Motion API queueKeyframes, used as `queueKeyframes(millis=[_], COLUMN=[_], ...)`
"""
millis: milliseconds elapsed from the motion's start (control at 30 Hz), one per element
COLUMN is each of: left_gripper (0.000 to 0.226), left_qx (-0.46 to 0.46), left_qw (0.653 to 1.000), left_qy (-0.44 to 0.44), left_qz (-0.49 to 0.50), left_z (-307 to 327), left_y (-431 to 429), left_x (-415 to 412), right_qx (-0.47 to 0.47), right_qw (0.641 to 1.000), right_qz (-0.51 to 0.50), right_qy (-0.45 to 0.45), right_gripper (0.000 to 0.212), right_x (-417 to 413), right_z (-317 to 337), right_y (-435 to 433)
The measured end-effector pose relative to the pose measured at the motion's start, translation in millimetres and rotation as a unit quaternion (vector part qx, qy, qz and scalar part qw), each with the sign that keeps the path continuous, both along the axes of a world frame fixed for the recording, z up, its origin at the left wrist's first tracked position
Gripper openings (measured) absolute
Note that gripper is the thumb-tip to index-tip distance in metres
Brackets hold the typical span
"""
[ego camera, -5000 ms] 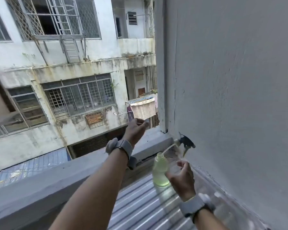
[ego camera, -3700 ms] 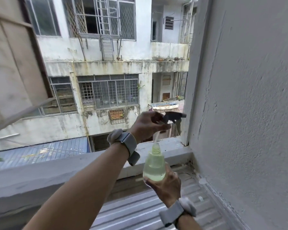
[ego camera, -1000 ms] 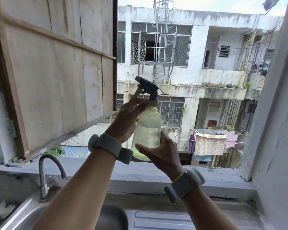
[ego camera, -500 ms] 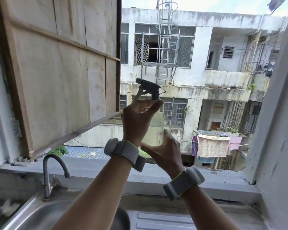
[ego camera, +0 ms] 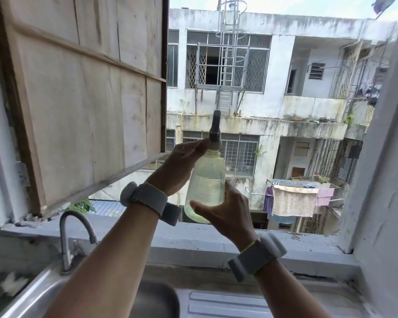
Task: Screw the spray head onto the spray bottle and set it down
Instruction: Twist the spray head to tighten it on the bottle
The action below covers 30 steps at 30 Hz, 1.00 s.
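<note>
I hold a clear spray bottle with pale green liquid up in front of the open window, upright. The dark grey spray head sits on its neck, seen end-on with the nozzle pointing away or toward me. My left hand grips the collar at the neck, fingers wrapped round it. My right hand cups the bottle's lower body from below and the right. Both wrists wear grey bands.
A steel sink with a curved tap lies below left, and a ribbed drainboard is below the hands. A concrete sill crosses behind. A wooden shutter hangs left; a grey wall stands right.
The spray head has turned on the neck: half a second ago its nozzle pointed left in profile, now it is seen end-on. My left hand has shifted its hold on the collar.
</note>
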<state>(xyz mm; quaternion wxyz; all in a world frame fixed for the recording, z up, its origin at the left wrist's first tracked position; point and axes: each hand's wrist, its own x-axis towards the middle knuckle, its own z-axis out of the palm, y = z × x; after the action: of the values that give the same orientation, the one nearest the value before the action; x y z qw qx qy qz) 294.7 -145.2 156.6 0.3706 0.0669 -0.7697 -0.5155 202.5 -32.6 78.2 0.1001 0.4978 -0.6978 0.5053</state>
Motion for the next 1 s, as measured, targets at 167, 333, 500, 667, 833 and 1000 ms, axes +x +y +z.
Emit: queueKeyframes(millis=[167, 333, 500, 667, 833, 1000], left_gripper=[0.03, 0.028, 0.024, 0.032, 0.026, 0.045], left_qx=[0.011, -0.01, -0.086, -0.176, -0.086, 0.038], left_qw=[0.999, 0.998, 0.993, 0.963, 0.981, 0.996], left_qy=[-0.006, 0.066, 0.034, 0.015, 0.072, 0.072], left_qz=[-0.037, 0.008, 0.077, 0.206, 0.158, -0.029], left_z=[0.5, 0.8, 6.1, 13.3, 12.3, 6.7], left_y=[-16.6, -15.4, -5.9, 16.8, 16.5, 10.7], left_x=[6.3, 10.0, 11.8, 3.2, -2.3, 5.4], right_qx=[0.006, 0.018, 0.021, 0.017, 0.01, 0.015], right_qw=[1.0, 1.0, 1.0, 1.0, 1.0, 1.0], right_qz=[0.002, 0.004, -0.005, -0.023, -0.012, 0.005], right_qy=[0.007, 0.004, 0.006, -0.001, 0.0, 0.01], right_gripper=[0.071, 0.071, 0.073, 0.072, 0.07, 0.073], right_x=[-1.5, -1.8, -3.5, 0.6, 1.7, 1.5], right_z=[-3.4, -5.2, -6.7, -5.5, -1.7, 2.0], right_y=[-0.7, -2.2, -3.5, -6.4, -3.7, 1.0])
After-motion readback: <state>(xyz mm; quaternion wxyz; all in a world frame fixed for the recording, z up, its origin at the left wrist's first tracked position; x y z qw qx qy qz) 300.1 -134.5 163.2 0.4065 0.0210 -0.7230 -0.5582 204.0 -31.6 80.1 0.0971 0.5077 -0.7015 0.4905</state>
